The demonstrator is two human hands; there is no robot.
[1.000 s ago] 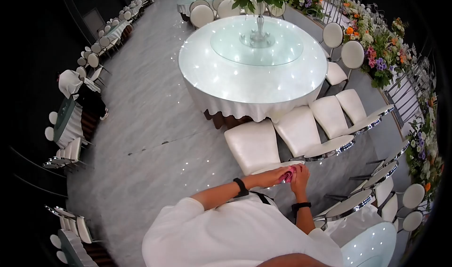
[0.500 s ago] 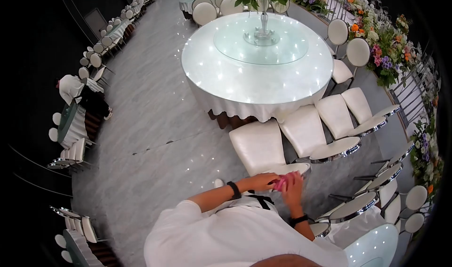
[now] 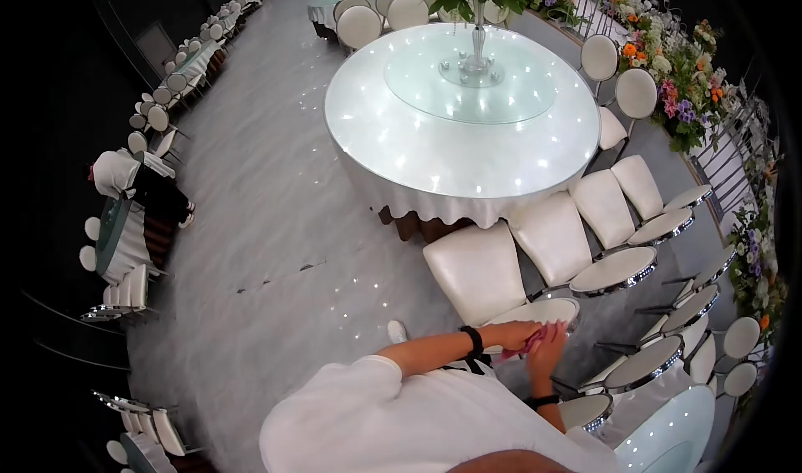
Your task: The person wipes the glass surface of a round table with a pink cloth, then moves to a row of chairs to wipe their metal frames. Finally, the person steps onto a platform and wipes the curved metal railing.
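Note:
A crumpled pink cloth [image 3: 535, 339] is gripped between my two hands in front of my waist. My left hand [image 3: 513, 335] has its fingers closed around one side of it. Against the other side, my right hand [image 3: 547, 354] is bent with its fingers pressed on the cloth. Much of the cloth is hidden by my fingers. Just beyond my hands is the round backrest of a white chair [image 3: 478, 273], whose seat faces the large round table [image 3: 468, 160].
On the table stand a glass turntable [image 3: 409, 80] and a tall flower centrepiece [image 3: 479, 43]. White chairs [image 3: 631, 270] line its near right side. Another person [image 3: 125, 177] bends over a table at left. Flowers [image 3: 681, 97] border a railing at right. Grey floor [image 3: 251, 206] stretches leftward.
My hands have moved right and slightly down in view with the pink cloth, and the fingers have shifted on it. A white shoe now shows more fully beside my left arm.

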